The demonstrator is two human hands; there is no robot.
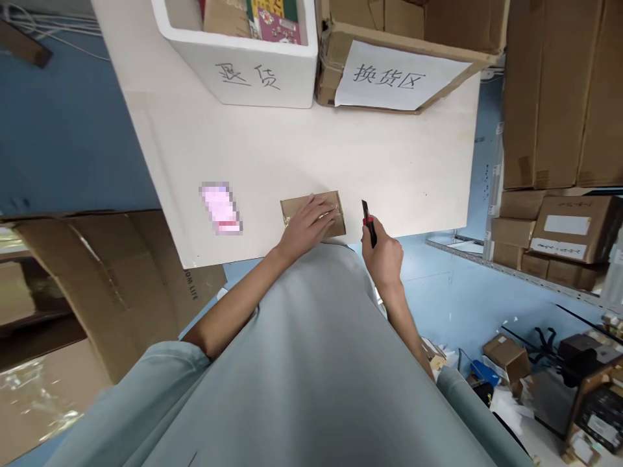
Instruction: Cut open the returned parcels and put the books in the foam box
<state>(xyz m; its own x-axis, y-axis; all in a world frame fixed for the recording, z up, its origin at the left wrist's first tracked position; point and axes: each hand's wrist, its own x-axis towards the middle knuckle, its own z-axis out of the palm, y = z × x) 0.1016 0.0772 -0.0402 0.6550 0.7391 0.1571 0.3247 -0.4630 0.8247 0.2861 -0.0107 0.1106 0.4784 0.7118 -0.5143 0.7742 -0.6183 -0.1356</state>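
Observation:
Near the front edge of the white table (389,155) lies a small brown cardboard box (335,226) with shiny clear tape on it. My left hand (309,219) rests flat over the box, fingers stretched across its top. To the right of the box, my right hand (382,253) is closed around a red and black box cutter (368,224). Its dark blade points up and away from me, apart from the box. A pixelated pink, phone-shaped item (222,209) lies on the table left of my left hand.
A white foam box (263,74) with packets inside stands at the table's back. Beside it is an open cardboard box (331,78) bearing a handwritten paper sign. Shelves with cartons (574,227) stand at right; a large carton (141,279) sits at left below the table.

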